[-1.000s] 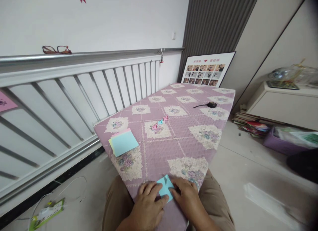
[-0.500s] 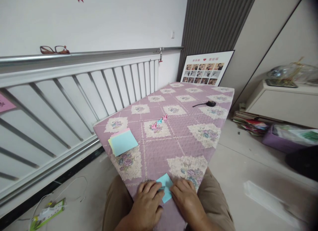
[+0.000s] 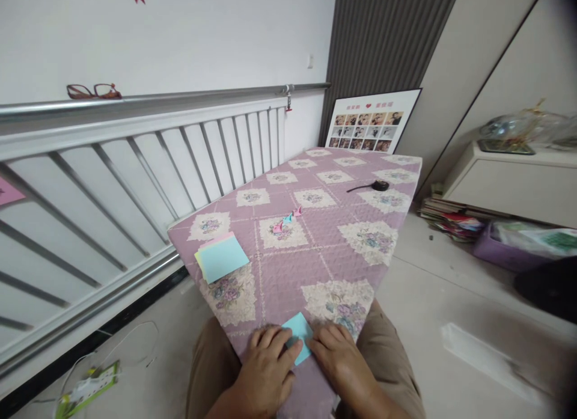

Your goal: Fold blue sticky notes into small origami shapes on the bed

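Observation:
A small light-blue sheet of paper point(image 3: 299, 333) with a fold in it lies on the cloth at the near end of the table. My left hand point(image 3: 269, 360) holds its left side, fingers curled and thumb pressed on the paper's lower middle. On the right edge, my right hand point(image 3: 338, 354) grips the sheet with bent fingers, its fingertips hiding that corner. Farther off stands a short row of folded paper figures: a pink one point(image 3: 278, 227), a blue one point(image 3: 287, 218) and another pink one point(image 3: 297, 211). A stack of coloured paper point(image 3: 223, 258), blue on top, lies to the left.
A purple flowered cloth point(image 3: 288, 269) covers the table. Toward the far right lies a round black object with a strap point(image 3: 380, 185). A white radiator point(image 3: 216, 148) runs along the left side, with glasses point(image 3: 94, 91) on the pipe above. A power strip point(image 3: 88, 390) sits on the floor.
My left thumb has moved onto the paper's lower middle, and the sheet's surface looks flatter there. My right hand stays almost in place. The view has shifted slightly.

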A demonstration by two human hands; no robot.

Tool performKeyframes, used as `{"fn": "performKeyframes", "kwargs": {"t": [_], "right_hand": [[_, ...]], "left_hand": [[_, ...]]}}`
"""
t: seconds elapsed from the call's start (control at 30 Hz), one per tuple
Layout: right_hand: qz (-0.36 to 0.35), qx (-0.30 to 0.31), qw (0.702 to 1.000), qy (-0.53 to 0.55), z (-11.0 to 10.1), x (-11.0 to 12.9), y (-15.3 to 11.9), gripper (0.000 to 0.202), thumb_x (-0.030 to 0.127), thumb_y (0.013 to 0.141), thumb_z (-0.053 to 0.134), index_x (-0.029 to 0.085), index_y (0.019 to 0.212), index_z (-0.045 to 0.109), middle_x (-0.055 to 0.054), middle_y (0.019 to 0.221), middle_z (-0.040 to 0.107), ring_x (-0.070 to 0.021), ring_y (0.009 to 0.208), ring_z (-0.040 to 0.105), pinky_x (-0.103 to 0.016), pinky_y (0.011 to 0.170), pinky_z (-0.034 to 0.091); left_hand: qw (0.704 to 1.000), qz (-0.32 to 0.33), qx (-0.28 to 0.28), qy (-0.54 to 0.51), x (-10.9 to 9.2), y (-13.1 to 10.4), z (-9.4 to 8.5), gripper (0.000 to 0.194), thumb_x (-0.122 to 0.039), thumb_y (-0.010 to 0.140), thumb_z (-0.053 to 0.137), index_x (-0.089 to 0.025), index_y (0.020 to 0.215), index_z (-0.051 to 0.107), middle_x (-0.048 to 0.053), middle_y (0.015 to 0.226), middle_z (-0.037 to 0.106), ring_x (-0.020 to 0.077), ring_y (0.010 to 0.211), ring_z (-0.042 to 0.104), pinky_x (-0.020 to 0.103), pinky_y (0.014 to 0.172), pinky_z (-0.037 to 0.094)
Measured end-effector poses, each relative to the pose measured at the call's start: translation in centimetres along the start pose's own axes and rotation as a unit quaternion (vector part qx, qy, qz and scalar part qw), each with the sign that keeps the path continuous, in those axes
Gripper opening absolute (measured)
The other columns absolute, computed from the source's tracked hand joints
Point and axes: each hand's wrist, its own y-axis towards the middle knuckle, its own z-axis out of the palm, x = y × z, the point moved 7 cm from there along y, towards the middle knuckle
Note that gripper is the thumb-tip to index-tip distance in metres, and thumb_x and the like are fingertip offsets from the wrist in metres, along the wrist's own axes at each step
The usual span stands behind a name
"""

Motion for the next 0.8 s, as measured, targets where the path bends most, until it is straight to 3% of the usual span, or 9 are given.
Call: {"fn": "performKeyframes", "kwargs": {"t": [0.33,0.57,0.67,0.8], "right_hand": [[0.003,0.013,1.0,-0.002,0.1,-0.2,-0.3,0.014,0.021,0.09,0.054,0.023,0.1,0.063,-0.002,0.083,0.061,-0.0189,0.08,0.051,-0.035,0.079,0.035],[0.037,0.049,0.998,0.004,-0.6,-0.5,-0.6,0.021,0.017,0.086,0.057,0.025,0.105,0.063,-0.004,0.088,0.063,-0.0206,0.083,0.054,-0.035,0.077,0.039],[0.085,0.065,0.994,0.015,-0.9,-1.3,-0.8,0.018,0.02,0.087,0.055,0.026,0.101,0.064,-0.004,0.093,0.063,-0.021,0.089,0.056,-0.035,0.079,0.04],[0.208,0.045,0.977,0.005,-0.7,-2.8,-0.4,0.015,0.031,0.088,0.052,0.024,0.094,0.063,-0.005,0.096,0.064,-0.0238,0.093,0.057,-0.04,0.082,0.04]], "left_hand": [[1.0,0.0,0.018,0.013,-0.1,0.2,0.0,0.045,-0.041,0.089,0.05,-0.034,0.133,0.04,0.0,0.141,0.039,0.0251,0.125,0.032,0.044,0.103,0.022],[1.0,0.008,0.014,0.026,-0.1,-0.1,0.6,0.044,-0.038,0.089,0.05,-0.034,0.133,0.041,0.001,0.142,0.038,0.0259,0.125,0.032,0.045,0.103,0.024],[0.999,0.014,0.013,0.027,-0.1,-0.1,0.6,0.043,-0.039,0.09,0.049,-0.033,0.132,0.041,0.002,0.142,0.038,0.0258,0.125,0.031,0.046,0.103,0.025],[0.999,0.013,0.009,0.03,-0.1,-0.1,0.7,0.042,-0.038,0.09,0.049,-0.033,0.132,0.042,0.001,0.141,0.039,0.0258,0.124,0.032,0.046,0.103,0.026]]}}
